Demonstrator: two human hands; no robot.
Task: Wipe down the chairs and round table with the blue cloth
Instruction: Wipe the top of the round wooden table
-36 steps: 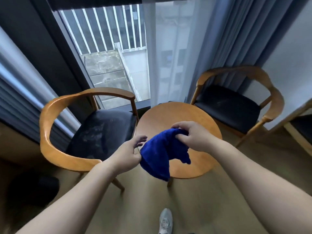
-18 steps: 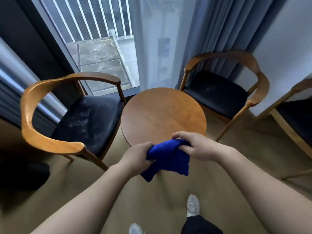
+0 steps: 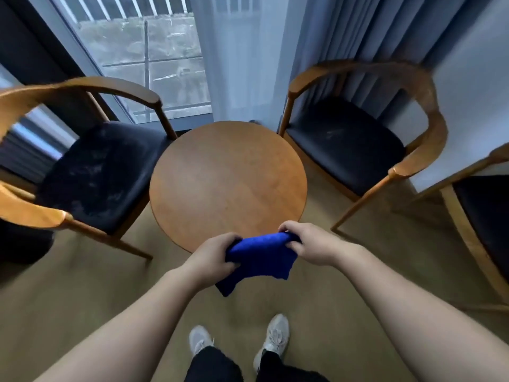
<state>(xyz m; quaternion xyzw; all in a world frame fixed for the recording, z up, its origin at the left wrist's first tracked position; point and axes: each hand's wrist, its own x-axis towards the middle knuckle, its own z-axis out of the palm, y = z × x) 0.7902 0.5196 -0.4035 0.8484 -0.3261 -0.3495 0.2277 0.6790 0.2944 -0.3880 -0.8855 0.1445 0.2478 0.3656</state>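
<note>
Left hand (image 3: 213, 256): fingers curled round one end of the blue cloth (image 3: 261, 260), knuckles up. Right hand (image 3: 308, 244): fingers curled over the other end, thumb tucked against the fabric from below. The cloth is bunched and drawn taut between the two hands along its top edge; its lower part hangs in loose folds, with one corner drooping below the left hand. It is held in front of the body at the near rim of the round table (image 3: 228, 177); contact with the rim cannot be told. Table top is plain brown wood with faint grain. Left chair (image 3: 96, 172) sits just beside the table: curved wooden back-and-arm rail, dark seat pad with pale dusty smears. Right chair (image 3: 344, 144), same build, stands just beside the table's far right edge, its pad also lightly marked. Part of a third chair (image 3: 484, 216) shows at the right edge, apart from the table. Below the forearms are two pale shoes (image 3: 199, 340) and dark trousers (image 3: 212, 365), on a tan floor (image 3: 110, 285). Behind the table are a window (image 3: 154, 51) with a white railing outside, a sheer curtain (image 3: 237, 51), and grey-blue curtains (image 3: 358, 28) running to a pale wall (image 3: 473, 78). Chair edges are motion-blurred.
</note>
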